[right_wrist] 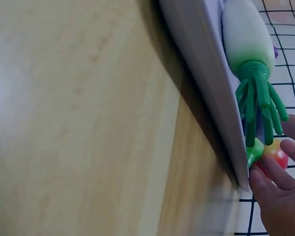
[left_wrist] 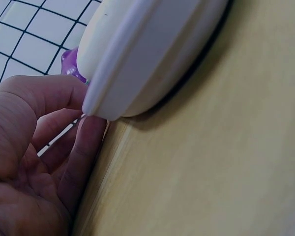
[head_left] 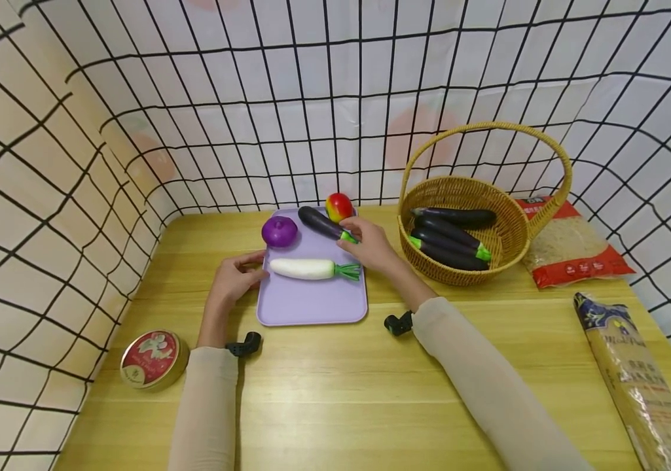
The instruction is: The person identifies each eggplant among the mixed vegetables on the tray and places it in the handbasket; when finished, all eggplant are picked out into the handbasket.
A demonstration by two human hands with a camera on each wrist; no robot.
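Observation:
My left hand [head_left: 234, 280] is at the left edge of a lilac tray [head_left: 311, 307], thumb over the rim and fingers beneath it in the left wrist view. My right hand [head_left: 372, 244] pinches the green stem end of a dark eggplant [head_left: 319, 223] lying slantwise across the tray's upper part. Across the tray's middle lies a white radish [head_left: 302, 268] with green leaf stalks pointing right. A purple onion [head_left: 279, 231] sits at the upper left. A red and yellow fruit [head_left: 339, 207] rests at the upper right, beyond the eggplant.
A wicker basket [head_left: 459, 277] with a tall handle holds several eggplants [head_left: 450, 255] right of the tray. Beside it are a red-ended clear packet [head_left: 573, 242] and a long noodle packet [head_left: 635, 373]. A round red tin [head_left: 152, 358] stands at left. Grid-patterned cloth surrounds the table.

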